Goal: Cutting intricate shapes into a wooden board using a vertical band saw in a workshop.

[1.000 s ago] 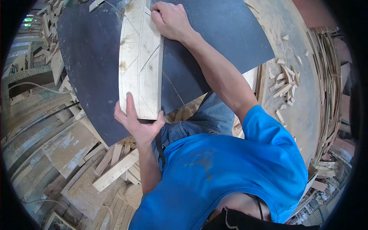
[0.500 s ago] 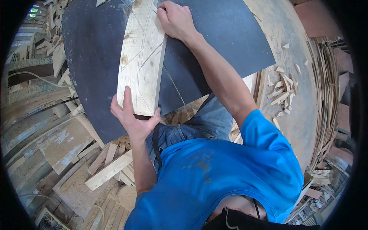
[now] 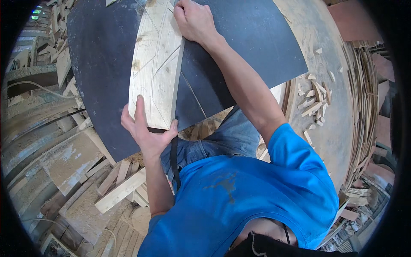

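I see the left hand (image 3: 145, 130) gripping the near end of the pale board (image 3: 156, 64) on the dark tabletop (image 3: 102, 55) — the right hand (image 3: 195, 19) presses closed on the board's far end.

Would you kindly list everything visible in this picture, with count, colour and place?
wooden board: one, pale with pencilled lines, lying on the dark panel
dark panel: one, black-grey, top centre, under the board
offcut pieces: several, pale wood, on the dusty surface at right
loose planks: many, pale and weathered, on the floor lower left
thin strips: a stack, light brown, right edge
left hand: gripping the board's near end
right hand: resting on the board's far end
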